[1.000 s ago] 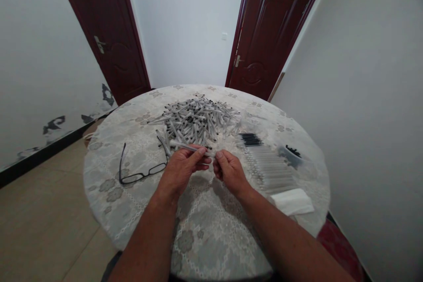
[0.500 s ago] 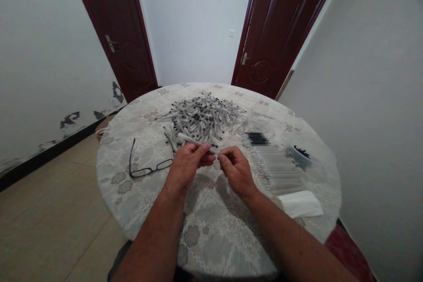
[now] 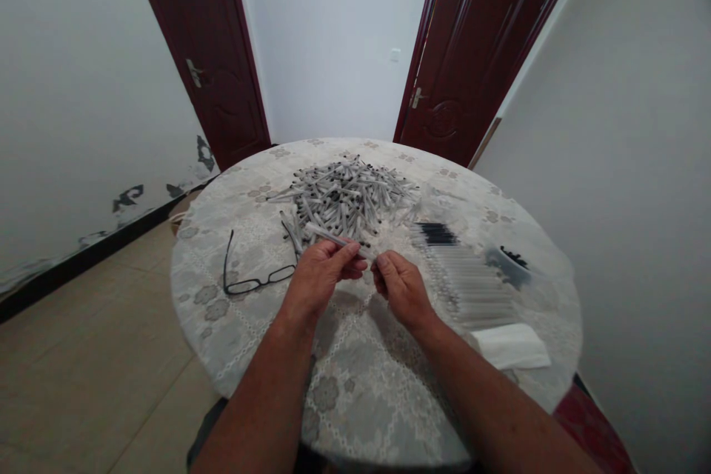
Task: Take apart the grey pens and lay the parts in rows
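Note:
My left hand (image 3: 325,266) is closed around a thin translucent tube (image 3: 322,234), which sticks out past the thumb toward the pile. At the tube's near end my right hand (image 3: 401,285) pinches with thumb and fingers; the exact spot it grips is hidden. Just beyond the hands lies a big heap of similar tubes (image 3: 349,196) with dark ends. To the right of my right hand, a row of clear tubes (image 3: 472,281) lies side by side, with black thin pieces (image 3: 437,232) at its far end.
Black-framed glasses (image 3: 258,284) lie left of my left hand. At the right are a clear bag or container with small black parts (image 3: 514,259) and a folded white tissue (image 3: 514,346). A patterned cloth covers the round table (image 3: 222,348).
The whole view has shifted slightly, so things appear a little further right. My right fingers have curled in more at the tube's end; my left hand keeps its grip.

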Available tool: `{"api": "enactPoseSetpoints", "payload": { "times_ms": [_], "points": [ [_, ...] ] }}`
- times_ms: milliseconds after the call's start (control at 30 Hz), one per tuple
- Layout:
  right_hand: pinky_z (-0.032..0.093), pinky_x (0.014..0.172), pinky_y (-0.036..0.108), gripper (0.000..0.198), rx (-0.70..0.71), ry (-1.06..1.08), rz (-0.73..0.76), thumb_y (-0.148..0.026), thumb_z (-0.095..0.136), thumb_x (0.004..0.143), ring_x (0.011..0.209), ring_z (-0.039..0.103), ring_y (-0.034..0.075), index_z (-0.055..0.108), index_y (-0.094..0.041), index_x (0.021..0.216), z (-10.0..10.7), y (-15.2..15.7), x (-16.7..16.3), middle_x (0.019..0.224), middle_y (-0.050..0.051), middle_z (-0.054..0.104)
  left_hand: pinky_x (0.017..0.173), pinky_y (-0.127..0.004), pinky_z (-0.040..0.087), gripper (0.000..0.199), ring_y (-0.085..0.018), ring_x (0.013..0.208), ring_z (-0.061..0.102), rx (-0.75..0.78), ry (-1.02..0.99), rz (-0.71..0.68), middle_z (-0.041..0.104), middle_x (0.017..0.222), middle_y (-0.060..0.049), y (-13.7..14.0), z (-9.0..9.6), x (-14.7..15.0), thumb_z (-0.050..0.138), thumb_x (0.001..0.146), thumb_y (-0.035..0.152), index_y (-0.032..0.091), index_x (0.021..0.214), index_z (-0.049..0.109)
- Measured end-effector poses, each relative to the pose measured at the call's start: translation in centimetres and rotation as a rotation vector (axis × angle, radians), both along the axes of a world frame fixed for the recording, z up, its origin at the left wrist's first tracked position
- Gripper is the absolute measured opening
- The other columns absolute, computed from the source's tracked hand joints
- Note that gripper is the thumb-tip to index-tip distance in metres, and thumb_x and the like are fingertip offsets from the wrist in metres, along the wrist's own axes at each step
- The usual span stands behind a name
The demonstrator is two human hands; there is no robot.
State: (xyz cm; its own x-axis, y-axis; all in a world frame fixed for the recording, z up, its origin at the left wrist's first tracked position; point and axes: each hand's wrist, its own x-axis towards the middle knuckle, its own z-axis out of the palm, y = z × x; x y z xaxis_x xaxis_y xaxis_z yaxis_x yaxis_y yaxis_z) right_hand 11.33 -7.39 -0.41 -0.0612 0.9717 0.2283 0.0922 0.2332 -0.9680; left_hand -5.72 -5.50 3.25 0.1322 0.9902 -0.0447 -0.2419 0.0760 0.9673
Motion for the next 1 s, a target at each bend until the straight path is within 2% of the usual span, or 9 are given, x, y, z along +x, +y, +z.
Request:
{"api": "enactPoseSetpoints", "payload": {
  "times_ms": [167,300,433,567,667,733,800,900,1000],
  "points": [
    [0.037,0.052,0.024,0.026,0.011,0.043,-0.04,-0.047,0.066,0.094,0.058,0.047,0.012,0.062,-0.022,0.093,0.3,-0.12,-0.14,0.07,-0.003,0.056,0.074,-0.034,0.062,0.038,-0.02,0.077,0.074,0.003,-0.016,0.022,0.077,0.087,-0.008,-0.16,0.33,-0.04,0.081,0.081,0.047,0.013,0.098,0.073],
    [0.039,0.052,0.025,0.033,-0.005,0.08,-0.028,-0.053,0.066,0.093,0.059,0.05,0.013,0.063,-0.022,0.107,0.36,-0.26,-0.23,0.077,-0.001,0.061,0.073,-0.034,0.062,0.038,-0.02,0.076,0.074,0.004,-0.002,0.033,0.077,0.087,-0.009,-0.15,0.34,-0.01,0.081,0.08,0.048,0.014,0.095,0.073],
    [0.039,0.051,0.026,0.05,-0.092,0.049,0.012,-0.064,0.045,0.101,0.056,0.051,0.014,0.065,-0.019,0.089,0.05,-0.13,-0.04,0.07,0.001,0.06,0.071,-0.033,0.061,0.037,-0.02,0.076,0.074,0.012,0.011,0.014,0.077,0.087,-0.009,-0.12,0.14,0.01,0.081,0.081,0.047,0.014,0.094,0.073],
    [0.037,0.05,0.025,0.042,-0.037,-0.027,0.0,-0.057,0.054,0.099,0.056,0.048,0.013,0.061,-0.021,0.081,0.01,-0.02,0.07,0.065,-0.001,0.055,0.071,-0.033,0.061,0.036,-0.02,0.075,0.074,0.007,0.023,0.026,0.077,0.084,-0.009,-0.13,0.11,-0.04,0.079,0.082,0.046,0.013,0.094,0.073],
    [0.038,0.051,0.024,0.029,0.002,0.015,-0.03,-0.051,0.068,0.092,0.058,0.047,0.012,0.062,-0.022,0.094,0.13,-0.03,0.01,0.071,-0.003,0.057,0.072,-0.033,0.062,0.037,-0.02,0.077,0.074,0.017,0.013,0.034,0.077,0.085,-0.01,-0.09,0.14,-0.14,0.079,0.083,0.046,0.013,0.096,0.073],
    [0.039,0.051,0.024,0.035,0.006,0.074,-0.03,-0.05,0.072,0.089,0.059,0.049,0.012,0.062,-0.023,0.109,0.13,-0.03,-0.03,0.079,-0.002,0.061,0.073,-0.033,0.062,0.037,-0.021,0.078,0.074,0.022,0.003,0.034,0.077,0.088,-0.01,-0.05,0.15,-0.17,0.079,0.083,0.047,0.013,0.097,0.073],
    [0.04,0.051,0.024,0.039,-0.019,0.114,-0.012,-0.056,0.066,0.092,0.059,0.051,0.013,0.062,-0.023,0.114,0.03,-0.01,-0.04,0.083,0.0,0.063,0.073,-0.033,0.062,0.037,-0.021,0.078,0.074,0.018,-0.001,0.037,0.077,0.088,-0.01,-0.02,0.15,-0.17,0.079,0.082,0.047,0.013,0.096,0.073],
    [0.04,0.05,0.025,0.05,-0.1,0.124,0.008,-0.066,0.049,0.098,0.058,0.052,0.013,0.067,-0.019,0.096,-0.15,0.05,-0.01,0.078,0.003,0.063,0.072,-0.033,0.062,0.038,-0.021,0.078,0.074,0.017,0.007,0.042,0.076,0.088,-0.01,-0.02,0.16,-0.1,0.08,0.081,0.047,0.013,0.096,0.073],
    [0.039,0.05,0.025,0.05,-0.114,0.063,0.01,-0.064,0.051,0.098,0.055,0.05,0.013,0.065,-0.019,0.083,-0.1,0.08,0.0,0.069,0.001,0.059,0.072,-0.033,0.062,0.037,-0.021,0.078,0.074,0.019,0.014,0.035,0.077,0.088,-0.01,-0.06,0.19,-0.06,0.079,0.082,0.046,0.013,0.097,0.072]
  ]
}}
